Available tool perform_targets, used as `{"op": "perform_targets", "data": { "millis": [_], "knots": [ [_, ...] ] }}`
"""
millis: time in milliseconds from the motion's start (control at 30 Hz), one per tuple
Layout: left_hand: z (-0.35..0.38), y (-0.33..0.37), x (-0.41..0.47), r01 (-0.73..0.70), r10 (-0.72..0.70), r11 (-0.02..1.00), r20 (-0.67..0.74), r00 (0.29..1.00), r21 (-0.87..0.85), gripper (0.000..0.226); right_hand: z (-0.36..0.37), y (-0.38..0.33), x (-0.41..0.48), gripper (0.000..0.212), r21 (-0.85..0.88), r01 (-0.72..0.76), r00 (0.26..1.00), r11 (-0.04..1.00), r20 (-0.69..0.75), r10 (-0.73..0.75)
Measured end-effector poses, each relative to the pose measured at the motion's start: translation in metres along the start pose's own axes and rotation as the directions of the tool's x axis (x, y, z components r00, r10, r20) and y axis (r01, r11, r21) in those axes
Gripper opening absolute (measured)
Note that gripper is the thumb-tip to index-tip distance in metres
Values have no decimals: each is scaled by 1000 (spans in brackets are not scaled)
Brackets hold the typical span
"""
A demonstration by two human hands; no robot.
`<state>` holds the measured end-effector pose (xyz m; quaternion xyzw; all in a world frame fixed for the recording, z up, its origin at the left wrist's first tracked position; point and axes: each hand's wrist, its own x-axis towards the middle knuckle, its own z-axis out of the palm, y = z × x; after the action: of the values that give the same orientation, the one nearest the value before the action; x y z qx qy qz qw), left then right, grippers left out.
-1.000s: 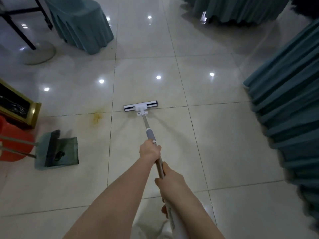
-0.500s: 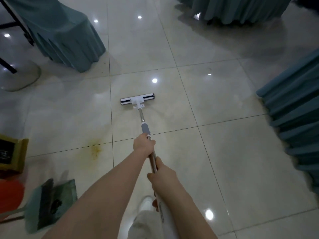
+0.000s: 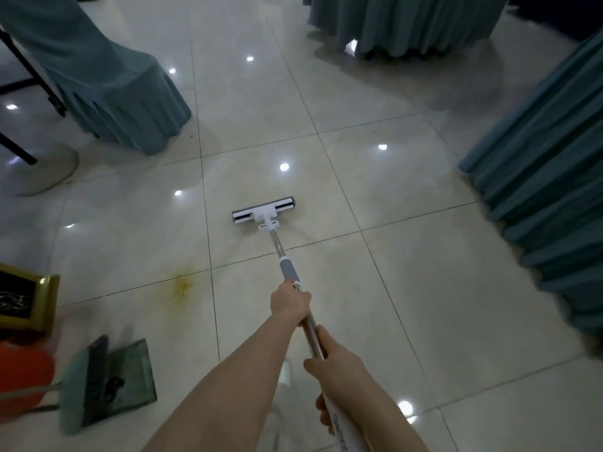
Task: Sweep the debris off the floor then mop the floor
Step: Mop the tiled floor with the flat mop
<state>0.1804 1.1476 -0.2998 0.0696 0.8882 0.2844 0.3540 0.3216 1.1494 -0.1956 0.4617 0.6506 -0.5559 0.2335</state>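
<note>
A flat mop with a white and black head point(image 3: 264, 211) lies on the glossy beige tile floor point(image 3: 408, 288), its metal pole point(image 3: 277, 244) running back toward me. My left hand point(image 3: 289, 303) grips the pole just below the grey sleeve. Lower down, my right hand point(image 3: 337, 370) grips the pole near its white end. A yellow-brown stain point(image 3: 182, 286) marks the floor to the left of the pole. A green dustpan point(image 3: 125, 378) with dark debris in it sits at the lower left, a broom head point(image 3: 76, 391) resting on it.
Teal-covered chair point(image 3: 107, 83) stands at the upper left beside a black stand with a round base point(image 3: 49, 171). Teal draped tables are at the top point(image 3: 408, 24) and along the right point(image 3: 554, 177). A gold-framed box point(image 3: 27, 298) and a red object point(image 3: 23, 373) sit at the left edge.
The mop head slid forward across a tile seam a half second ago and has now come back a little toward me. My view shifted, and both hands kept their grip.
</note>
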Motion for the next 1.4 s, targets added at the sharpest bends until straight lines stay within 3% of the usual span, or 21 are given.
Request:
{"op": "perform_targets", "data": {
  "millis": [133, 333, 567, 800, 933, 1067, 1233, 1400],
  "knots": [
    [57, -23, -85, -11, 11, 1000, 26, 1000, 14, 38, -1, 82, -67, 55, 26, -1, 1000, 1000, -8, 1],
    [142, -59, -212, -53, 46, 997, 102, 994, 64, 41, 4, 202, -160, 70, -28, -49, 995, 998, -85, 46],
    [165, -51, -248, -54, 49, 998, 128, 991, 37, 42, -17, 221, -190, 76, -102, -42, 991, 994, -132, 29],
    [130, -21, -175, -57, 52, 996, 84, 995, 70, 30, -23, 164, -130, 69, -81, 0, 993, 997, -118, -10],
    [93, 2, -101, -68, 65, 997, 66, 996, 46, 35, -26, 104, -68, 78, -3, -19, 996, 1000, -86, 18],
    [54, 35, -8, -40, 50, 995, 110, 993, -87, 47, -38, 28, 4, 89, 66, -43, 997, 997, -66, 48],
    [-2, 71, 137, -79, 91, 992, 128, 988, -95, 44, -46, -83, 115, 90, 98, -57, 997, 994, -49, 62],
    [-80, 102, 279, -146, 157, 983, 102, 982, -109, 41, -34, -210, 225, 73, 155, -1, 1000, 988, -14, 3]
  ]
}}
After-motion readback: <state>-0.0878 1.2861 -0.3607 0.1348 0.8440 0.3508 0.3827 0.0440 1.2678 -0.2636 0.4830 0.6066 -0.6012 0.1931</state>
